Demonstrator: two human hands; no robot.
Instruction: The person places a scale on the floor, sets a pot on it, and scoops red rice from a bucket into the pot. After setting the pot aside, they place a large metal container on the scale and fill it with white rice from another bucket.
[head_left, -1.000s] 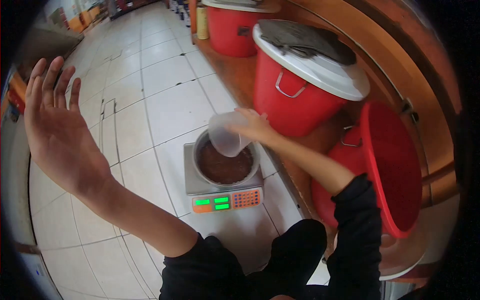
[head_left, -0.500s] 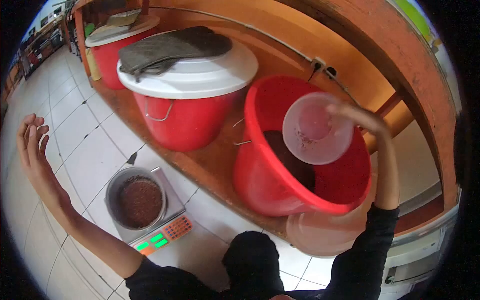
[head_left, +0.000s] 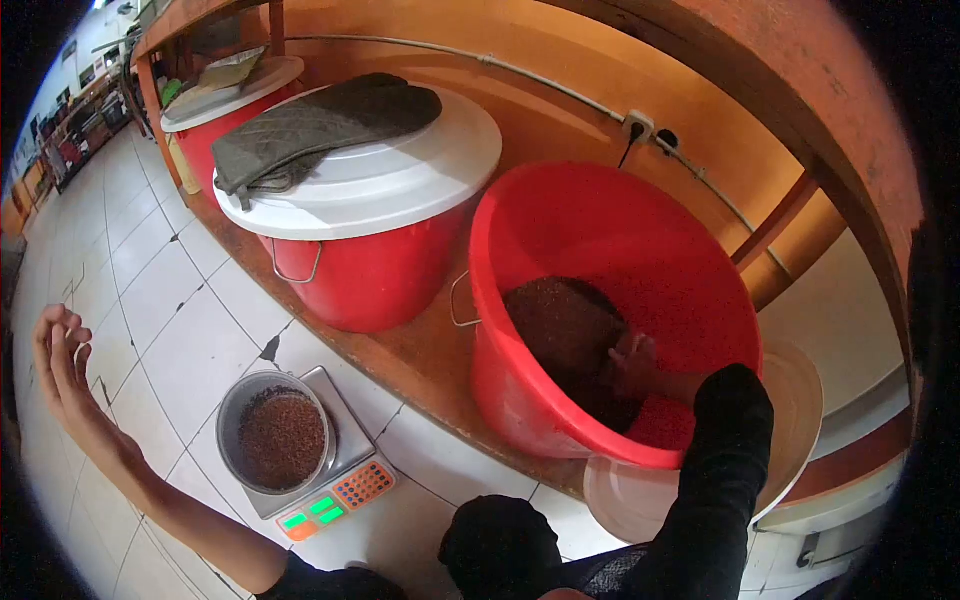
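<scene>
My left hand is raised at the far left, fingers apart and slightly curled, holding nothing. My right hand is down inside the open red bucket, low over dark brown granules. Its fingers are bent at the edge of a dim, rounded brownish shape, which looks like the translucent plastic container; its outline is hard to make out. On the floor, a metal pot with reddish-brown granules sits on a scale with lit green displays.
A second red bucket has a white lid with a dark oven mitt on it. Farther back is another lidded red bucket. A loose lid lies beneath the open bucket. A wooden beam arches overhead.
My right hand has moved down and left, from above the bucket with the translucent container to deep inside it. My left hand has sunk slightly. The camera view has shifted.
</scene>
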